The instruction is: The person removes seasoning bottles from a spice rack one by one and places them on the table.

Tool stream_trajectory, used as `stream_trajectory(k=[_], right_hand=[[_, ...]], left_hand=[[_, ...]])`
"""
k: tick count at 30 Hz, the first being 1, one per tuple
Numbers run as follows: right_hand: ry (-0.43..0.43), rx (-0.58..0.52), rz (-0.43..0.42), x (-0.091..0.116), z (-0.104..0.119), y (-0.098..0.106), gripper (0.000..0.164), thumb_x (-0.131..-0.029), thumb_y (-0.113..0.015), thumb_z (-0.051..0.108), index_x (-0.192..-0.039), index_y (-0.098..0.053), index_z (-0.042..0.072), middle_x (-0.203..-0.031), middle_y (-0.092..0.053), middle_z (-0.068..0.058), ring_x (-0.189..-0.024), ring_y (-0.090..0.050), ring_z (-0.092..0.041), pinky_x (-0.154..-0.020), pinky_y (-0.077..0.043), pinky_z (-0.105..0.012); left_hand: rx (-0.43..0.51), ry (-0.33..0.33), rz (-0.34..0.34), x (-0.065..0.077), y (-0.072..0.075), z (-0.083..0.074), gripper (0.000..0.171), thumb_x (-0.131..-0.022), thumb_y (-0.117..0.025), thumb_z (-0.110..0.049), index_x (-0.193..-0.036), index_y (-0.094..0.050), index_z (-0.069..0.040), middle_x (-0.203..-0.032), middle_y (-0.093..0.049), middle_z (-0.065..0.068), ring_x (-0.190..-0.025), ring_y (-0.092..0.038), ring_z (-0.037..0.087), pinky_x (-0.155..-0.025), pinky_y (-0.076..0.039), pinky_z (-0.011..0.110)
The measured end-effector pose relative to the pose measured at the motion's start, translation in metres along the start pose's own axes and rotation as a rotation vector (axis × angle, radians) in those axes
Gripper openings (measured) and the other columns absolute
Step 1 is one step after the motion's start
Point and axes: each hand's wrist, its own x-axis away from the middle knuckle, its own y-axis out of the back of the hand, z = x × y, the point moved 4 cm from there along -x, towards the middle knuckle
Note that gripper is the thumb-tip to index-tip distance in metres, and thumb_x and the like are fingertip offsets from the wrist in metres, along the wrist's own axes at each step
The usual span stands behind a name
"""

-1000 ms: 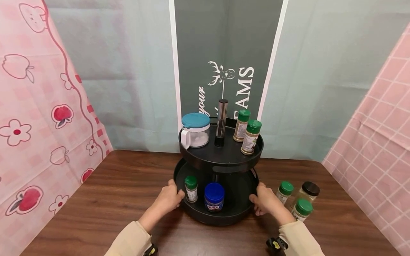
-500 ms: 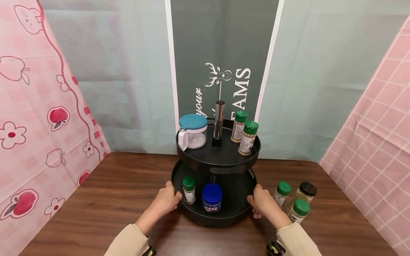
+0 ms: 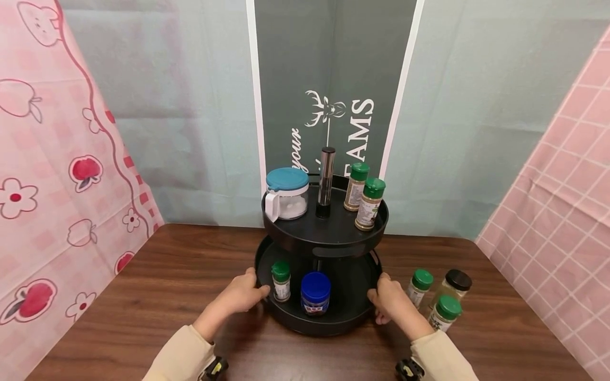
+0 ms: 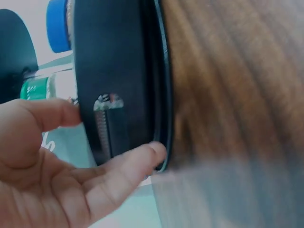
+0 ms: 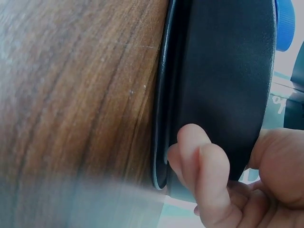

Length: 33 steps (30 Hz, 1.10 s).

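A black two-tier turntable [image 3: 326, 323] stands on the table. My left hand [image 3: 240, 292] holds the left side of its lower tray, thumb at the rim and a fingertip down by the base edge in the left wrist view. On the opposite side my right hand [image 3: 392, 299] grips the same tray, its fingers [image 5: 209, 175] curled against the outer wall. The lower tray carries a green-capped spice bottle [image 3: 281, 283] near my left thumb and a blue-lidded jar [image 3: 315, 293]. Up top are a blue-lidded seasoning jar [image 3: 287, 194] and two green-capped spice bottles [image 3: 369, 205] around a metal post [image 3: 326, 177].
Right of the turntable, beside my right forearm, stand two green-capped bottles [image 3: 445, 313] and a black-capped bottle [image 3: 455, 286]. A grey-green cloth [image 3: 205, 132] hangs behind the brown wooden table [image 3: 200, 254]. Pink cloths [image 3: 562, 211] hang at both sides.
My left hand has shifted slightly on the tray side, its wrist dropping outward to the left. The right hand keeps its hold. The view has shifted a little; the bottles and jars keep their places.
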Motion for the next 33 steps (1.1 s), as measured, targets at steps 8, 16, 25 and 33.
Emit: stream_trajectory(k=[8,16,25,33], right_hand=[[-0.011,0.0,0.008,-0.002,0.001,0.0,0.049,-0.089,-0.044,0.008,-0.123,-0.025,-0.022,-0.049,-0.053,-0.01,-0.038,-0.053,-0.019,-0.041,-0.049,-0.032],[-0.025,0.002,0.017,-0.003,-0.001,0.001,0.055,-0.088,-0.044,0.008,-0.127,-0.02,-0.022,-0.048,-0.054,-0.01,-0.039,-0.053,-0.02,-0.042,-0.05,-0.033],[-0.013,0.0,0.015,-0.002,0.0,0.0,0.051,-0.088,-0.044,0.008,-0.124,-0.023,-0.022,-0.048,-0.054,-0.01,-0.039,-0.053,-0.019,-0.042,-0.05,-0.032],[-0.034,-0.003,0.025,-0.001,0.001,0.0,0.05,-0.088,-0.044,0.008,-0.123,-0.024,-0.022,-0.05,-0.054,-0.011,-0.039,-0.053,-0.02,-0.042,-0.05,-0.032]], left_hand=[[-0.123,-0.049,0.066,-0.003,0.023,-0.002,0.064,-0.075,-0.068,-0.026,-0.121,-0.046,0.012,-0.108,-0.06,0.025,-0.101,-0.053,0.032,-0.085,-0.045,0.048],[-0.178,-0.277,0.122,-0.005,0.031,-0.01,0.064,-0.07,-0.073,-0.029,-0.121,-0.051,0.002,-0.116,-0.057,0.019,-0.109,-0.048,0.028,-0.092,-0.041,0.046],[-0.239,-0.425,0.057,-0.008,0.034,-0.018,0.057,-0.069,-0.073,-0.029,-0.116,-0.055,-0.003,-0.101,-0.061,0.015,-0.091,-0.056,0.025,-0.078,-0.048,0.043],[-0.262,-0.453,0.004,-0.009,0.033,-0.021,0.056,-0.067,-0.074,-0.029,-0.114,-0.056,-0.003,-0.095,-0.061,0.012,-0.085,-0.056,0.023,-0.075,-0.049,0.041]])
